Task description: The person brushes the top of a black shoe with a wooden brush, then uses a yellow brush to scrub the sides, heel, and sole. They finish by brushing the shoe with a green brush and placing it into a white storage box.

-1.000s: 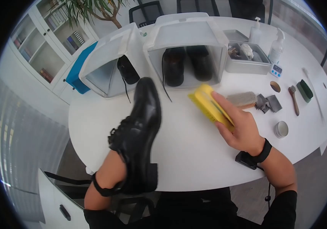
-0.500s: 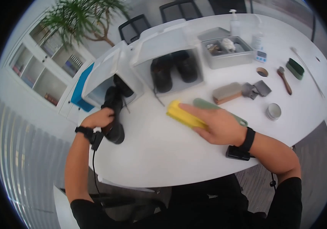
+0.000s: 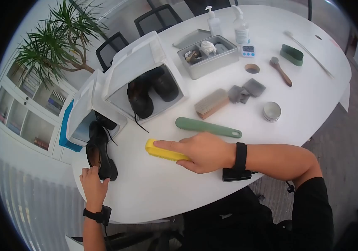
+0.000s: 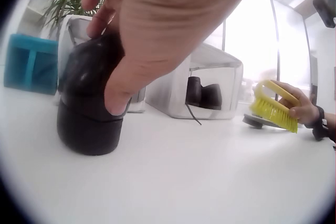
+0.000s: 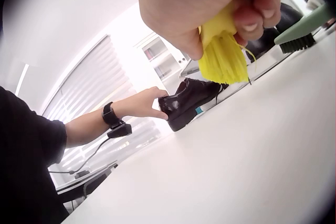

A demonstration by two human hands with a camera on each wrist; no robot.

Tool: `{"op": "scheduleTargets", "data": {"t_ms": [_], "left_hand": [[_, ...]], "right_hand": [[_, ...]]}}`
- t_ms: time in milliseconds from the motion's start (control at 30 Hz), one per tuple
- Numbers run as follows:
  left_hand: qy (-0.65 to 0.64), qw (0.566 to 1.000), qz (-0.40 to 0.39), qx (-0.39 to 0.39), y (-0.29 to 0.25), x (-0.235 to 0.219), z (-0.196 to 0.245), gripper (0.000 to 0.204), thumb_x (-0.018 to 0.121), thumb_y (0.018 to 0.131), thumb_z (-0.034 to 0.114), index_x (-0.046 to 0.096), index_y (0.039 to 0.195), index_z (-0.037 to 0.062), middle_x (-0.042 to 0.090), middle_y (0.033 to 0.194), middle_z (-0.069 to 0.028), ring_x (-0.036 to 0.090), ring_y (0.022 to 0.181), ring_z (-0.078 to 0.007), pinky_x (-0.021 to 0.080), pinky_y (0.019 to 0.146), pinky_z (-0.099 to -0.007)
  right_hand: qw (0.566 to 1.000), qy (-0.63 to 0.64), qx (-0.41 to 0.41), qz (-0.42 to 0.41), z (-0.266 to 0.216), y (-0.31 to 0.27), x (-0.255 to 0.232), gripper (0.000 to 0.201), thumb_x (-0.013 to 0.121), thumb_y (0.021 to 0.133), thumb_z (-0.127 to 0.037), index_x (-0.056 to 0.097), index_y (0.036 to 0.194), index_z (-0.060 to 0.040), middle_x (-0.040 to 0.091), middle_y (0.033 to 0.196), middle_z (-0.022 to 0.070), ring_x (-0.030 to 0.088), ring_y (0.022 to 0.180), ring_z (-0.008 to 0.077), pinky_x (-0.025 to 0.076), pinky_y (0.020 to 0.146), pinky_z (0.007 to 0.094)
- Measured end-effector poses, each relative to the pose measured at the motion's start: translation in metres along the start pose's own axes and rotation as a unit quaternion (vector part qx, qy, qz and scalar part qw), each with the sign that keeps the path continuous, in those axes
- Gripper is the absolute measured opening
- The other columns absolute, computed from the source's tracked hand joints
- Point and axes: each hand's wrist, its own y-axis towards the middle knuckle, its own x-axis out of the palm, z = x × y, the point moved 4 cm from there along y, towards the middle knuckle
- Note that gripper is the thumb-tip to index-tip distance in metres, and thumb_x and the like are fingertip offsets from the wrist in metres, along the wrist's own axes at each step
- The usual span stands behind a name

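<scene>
At the table's left, a black lace-up shoe stands on the white tabletop, its toe at the mouth of the left box. My left hand holds it by the heel, thumb on one side and fingers on the other. My right hand grips a yellow brush over the middle of the table, forefinger stretched along its top. The yellow bristles point down in the right wrist view. Just beyond that hand lies a green long-handled brush, bristles down.
Two white boxes, left and right, lie open toward me with dark shoes inside. Farther right are a wooden brush, grey pieces, a round tin, a metal box, a timer and bottles.
The left hand has carried the black shoe from in front of me to the left box and shifted to its heel. The right hand has moved left with the yellow brush, uncovering the green one.
</scene>
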Motion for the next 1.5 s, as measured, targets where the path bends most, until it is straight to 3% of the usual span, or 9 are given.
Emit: {"op": "scheduleTargets", "data": {"t_ms": [100, 200, 433, 633, 700, 833, 900, 1167, 1500], "left_hand": [[-0.024, 0.993, -0.023, -0.113, 0.014, -0.014, -0.003, 0.063, 0.091, 0.066, 0.007, 0.061, 0.120, 0.0004, 0.066, 0.115, -0.0202, 0.060, 0.106, -0.0420, 0.048, 0.090, -0.0464], [-0.102, 0.991, 0.081, 0.010, 0.034, -0.019, -0.024, 0.062, 0.089, 0.068, 0.005, 0.059, 0.121, -0.0002, 0.066, 0.118, -0.0216, 0.061, 0.111, -0.0424, 0.049, 0.093, -0.0461], [-0.130, 0.988, 0.067, -0.048, 0.111, 0.014, -0.052, 0.063, 0.085, 0.072, 0.001, 0.055, 0.127, -0.0010, 0.065, 0.121, -0.0232, 0.060, 0.118, -0.0454, 0.050, 0.098, -0.0462], [-0.099, 0.979, 0.155, -0.092, 0.142, 0.042, -0.059, 0.063, 0.078, 0.079, -0.002, 0.049, 0.135, -0.0004, 0.056, 0.136, -0.0237, 0.060, 0.118, -0.0446, 0.051, 0.097, -0.0462], [-0.072, 0.972, 0.218, -0.057, 0.140, 0.036, -0.039, 0.063, 0.072, 0.083, -0.002, 0.046, 0.139, 0.0019, 0.050, 0.142, -0.0228, 0.060, 0.117, -0.0449, 0.052, 0.095, -0.0457], [-0.151, 0.964, 0.214, -0.042, 0.126, 0.010, 0.011, 0.054, 0.069, 0.086, -0.002, 0.049, 0.137, 0.0028, 0.050, 0.142, -0.0206, 0.060, 0.116, -0.0424, 0.054, 0.091, -0.0424], [-0.225, 0.942, 0.234, 0.086, 0.117, -0.008, 0.040, 0.045, 0.068, 0.088, -0.002, 0.055, 0.130, 0.0019, 0.052, 0.139, -0.0189, 0.060, 0.116, -0.0387, 0.054, 0.088, -0.0388], [-0.188, 0.902, 0.258, 0.289, 0.108, -0.079, 0.152, 0.044, 0.073, 0.084, 0.003, 0.059, 0.126, 0.0007, 0.059, 0.130, -0.0176, 0.059, 0.116, -0.0376, 0.048, 0.098, -0.0439], [-0.122, 0.924, 0.200, 0.303, 0.188, -0.033, 0.203, 0.060, 0.073, 0.085, 0.012, 0.051, 0.139, -0.0015, 0.056, 0.139, -0.0176, 0.054, 0.125, -0.0374, 0.044, 0.106, -0.0459]], "right_hand": [[1.000, 0.003, 0.016, -0.014, 0.003, 0.001, 0.002, 0.077, 0.068, 0.090, -0.015, 0.033, 0.159, -0.0196, 0.068, 0.077, 0.0175, 0.068, 0.069, 0.0394, 0.053, 0.064, 0.0491], [1.000, 0.008, 0.020, -0.011, 0.004, 0.002, 0.003, 0.077, 0.067, 0.090, -0.015, 0.033, 0.159, -0.0196, 0.068, 0.078, 0.0179, 0.068, 0.071, 0.0392, 0.053, 0.066, 0.0492], [0.999, 0.009, 0.040, -0.017, 0.005, 0.001, 0.005, 0.075, 0.067, 0.091, -0.015, 0.033, 0.158, -0.0203, 0.068, 0.079, 0.0183, 0.068, 0.073, 0.0394, 0.054, 0.068, 0.0483], [0.999, 0.017, 0.037, -0.022, 0.008, 0.000, 0.006, 0.074, 0.067, 0.092, -0.017, 0.035, 0.158, -0.0210, 0.069, 0.082, 0.0175, 0.068, 0.072, 0.0397, 0.054, 0.066, 0.0485], [0.999, 0.024, 0.032, -0.015, 0.009, -0.001, 0.008, 0.073, 0.068, 0.091, -0.015, 0.037, 0.156, -0.0193, 0.070, 0.080, 0.0184, 0.069, 0.072, 0.0401, 0.054, 0.067, 0.0489], [0.999, 0.033, 0.025, -0.007, 0.010, -0.003, 0.008, 0.074, 0.068, 0.090, -0.015, 0.037, 0.156, -0.0188, 0.070, 0.080, 0.0186, 0.069, 0.071, 0.0403, 0.054, 0.067, 0.0495], [0.999, 0.041, 0.019, -0.013, 0.007, -0.002, 0.011, 0.074, 0.068, 0.089, -0.015, 0.037, 0.156, -0.0187, 0.070, 0.080, 0.0187, 0.069, 0.071, 0.0405, 0.054, 0.067, 0.0496], [0.981, 0.123, 0.119, -0.093, 0.007, -0.001, 0.024, 0.074, 0.067, 0.088, -0.017, 0.038, 0.156, -0.0182, 0.070, 0.077, 0.0190, 0.069, 0.072, 0.0414, 0.056, 0.071, 0.0494], [0.978, 0.122, 0.152, -0.072, 0.012, -0.001, 0.023, 0.076, 0.071, 0.088, -0.023, 0.036, 0.155, -0.0139, 0.071, 0.080, 0.0224, 0.070, 0.076, 0.0426, 0.056, 0.074, 0.0486]]}}
